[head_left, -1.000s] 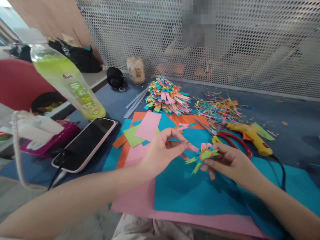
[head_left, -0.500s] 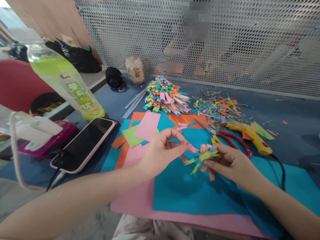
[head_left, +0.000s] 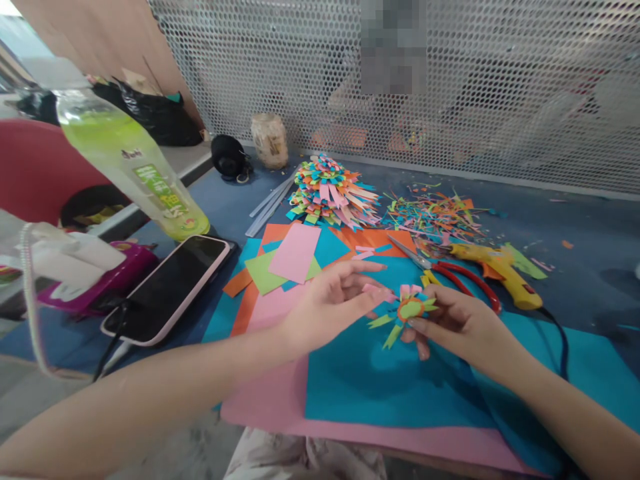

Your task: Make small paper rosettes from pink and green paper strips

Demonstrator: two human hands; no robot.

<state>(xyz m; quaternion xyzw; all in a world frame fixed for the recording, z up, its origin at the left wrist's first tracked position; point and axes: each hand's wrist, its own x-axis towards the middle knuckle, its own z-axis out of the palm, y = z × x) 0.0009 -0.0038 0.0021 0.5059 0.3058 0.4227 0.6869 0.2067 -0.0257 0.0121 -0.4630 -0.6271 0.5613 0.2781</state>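
My right hand (head_left: 463, 327) pinches a small paper flower (head_left: 411, 309) at its right edge. The flower has a green centre, an orange ring and fringed strips in pink, green and blue. At its left side, my left hand (head_left: 335, 303) holds a pink paper strip (head_left: 379, 293) of the flower by the thumb, its index finger raised off the strip. The other fingers behind are partly hidden. Both hands are above a blue paper sheet (head_left: 390, 393).
Red-handled scissors (head_left: 465, 277) and a yellow glue gun (head_left: 510, 277) lie at right. Behind are a stack of fringed paper flowers (head_left: 333, 193), paper scraps (head_left: 440, 217) and clear glue sticks (head_left: 270, 207). A phone (head_left: 170, 290) and drink bottle (head_left: 133, 153) are at left.
My left index finger has lifted and straightened away from the pink strip, and the thumb has shifted slightly right along it. My right hand and the flower have hardly moved.
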